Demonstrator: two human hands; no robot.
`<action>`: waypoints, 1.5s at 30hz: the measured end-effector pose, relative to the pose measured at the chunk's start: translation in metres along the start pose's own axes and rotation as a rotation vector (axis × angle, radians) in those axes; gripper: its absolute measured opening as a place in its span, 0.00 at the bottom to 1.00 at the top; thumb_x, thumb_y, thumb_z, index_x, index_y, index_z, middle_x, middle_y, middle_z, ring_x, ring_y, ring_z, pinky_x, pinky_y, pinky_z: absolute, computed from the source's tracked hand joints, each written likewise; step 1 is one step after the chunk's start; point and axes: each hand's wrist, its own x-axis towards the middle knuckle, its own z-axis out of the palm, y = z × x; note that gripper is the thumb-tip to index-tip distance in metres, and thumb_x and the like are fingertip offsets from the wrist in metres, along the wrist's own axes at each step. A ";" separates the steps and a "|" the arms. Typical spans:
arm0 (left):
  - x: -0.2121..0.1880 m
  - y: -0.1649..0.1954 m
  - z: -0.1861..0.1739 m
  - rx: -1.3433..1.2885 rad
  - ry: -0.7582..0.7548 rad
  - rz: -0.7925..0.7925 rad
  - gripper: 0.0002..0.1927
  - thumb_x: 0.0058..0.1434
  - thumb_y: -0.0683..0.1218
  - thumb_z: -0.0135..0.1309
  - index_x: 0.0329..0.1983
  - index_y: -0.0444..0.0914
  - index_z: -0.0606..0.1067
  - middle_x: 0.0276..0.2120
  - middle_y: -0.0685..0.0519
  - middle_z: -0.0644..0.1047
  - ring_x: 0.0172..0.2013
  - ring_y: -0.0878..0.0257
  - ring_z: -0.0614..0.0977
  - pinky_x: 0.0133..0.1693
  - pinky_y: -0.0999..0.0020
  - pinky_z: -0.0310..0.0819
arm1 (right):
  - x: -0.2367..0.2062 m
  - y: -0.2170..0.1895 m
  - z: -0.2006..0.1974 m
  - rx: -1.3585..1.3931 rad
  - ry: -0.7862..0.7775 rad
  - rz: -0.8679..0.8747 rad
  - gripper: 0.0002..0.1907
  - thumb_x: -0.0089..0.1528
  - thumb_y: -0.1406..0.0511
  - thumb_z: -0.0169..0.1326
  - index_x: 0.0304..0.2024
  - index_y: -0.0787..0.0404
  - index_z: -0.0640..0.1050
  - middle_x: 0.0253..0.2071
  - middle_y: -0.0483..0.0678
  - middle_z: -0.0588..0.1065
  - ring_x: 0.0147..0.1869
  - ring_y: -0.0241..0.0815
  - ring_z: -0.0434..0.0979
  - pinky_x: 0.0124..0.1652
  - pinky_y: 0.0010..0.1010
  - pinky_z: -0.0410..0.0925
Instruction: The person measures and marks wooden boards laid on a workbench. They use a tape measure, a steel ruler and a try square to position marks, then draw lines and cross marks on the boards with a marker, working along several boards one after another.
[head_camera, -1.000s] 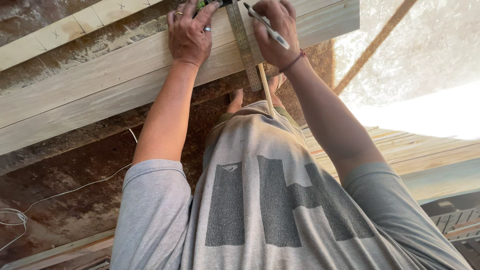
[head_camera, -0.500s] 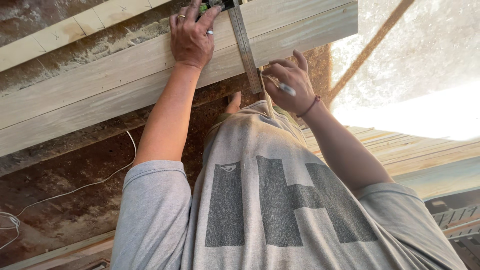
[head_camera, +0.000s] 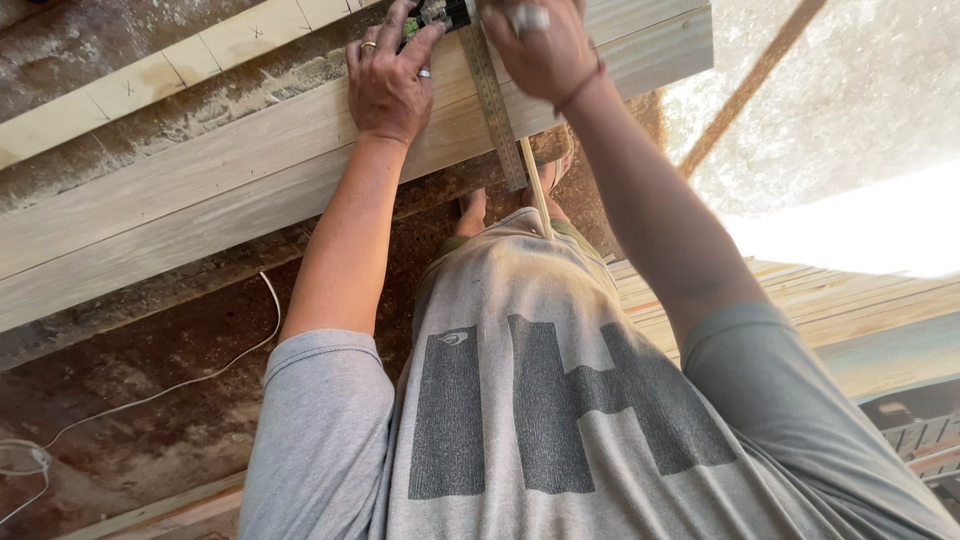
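The person is leaning over a stack of pale wooden planks that is running from the near left up to the far right. The left hand is lying flat on the top plank, fingers spread and pressing down, with its fingertips touching the dark-and-green head of a metal square. The square's steel blade is crossing the plank from the far edge toward the near edge and is sticking out a little past the near edge, above the person's feet.

The right hand is hovering just right of the blade at the far edge of the plank, fingers curled; it is blurred, and something small and pale is showing at the knuckles, but I cannot tell what it is gripping. A thin band is sitting on that wrist.

Beyond the planks a narrower light strip of wood is lying parallel, marked with small crosses. Below the planks the brown floor is showing, with a white cable trailing across it on the left. The grey shirt is filling the near part of the view.
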 end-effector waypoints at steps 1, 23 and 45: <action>0.001 0.000 0.000 -0.003 0.013 0.002 0.18 0.66 0.41 0.61 0.56 0.56 0.81 0.64 0.59 0.73 0.56 0.58 0.78 0.58 0.57 0.68 | -0.016 -0.004 -0.001 0.016 0.060 -0.045 0.10 0.73 0.61 0.50 0.47 0.57 0.81 0.40 0.49 0.81 0.45 0.49 0.80 0.52 0.49 0.62; -0.064 -0.100 -0.073 -0.093 -0.036 -0.143 0.10 0.69 0.39 0.55 0.49 0.44 0.82 0.63 0.49 0.76 0.53 0.52 0.82 0.58 0.45 0.61 | -0.229 -0.068 -0.032 0.188 0.007 0.277 0.09 0.72 0.61 0.53 0.51 0.54 0.81 0.42 0.44 0.83 0.49 0.41 0.81 0.70 0.46 0.49; -0.053 -0.063 -0.061 -0.074 0.124 -0.127 0.17 0.64 0.39 0.60 0.52 0.54 0.82 0.50 0.56 0.80 0.55 0.54 0.76 0.56 0.51 0.64 | -0.210 -0.101 -0.012 0.195 -0.055 0.129 0.10 0.72 0.65 0.52 0.53 0.56 0.80 0.41 0.44 0.82 0.50 0.41 0.82 0.72 0.50 0.48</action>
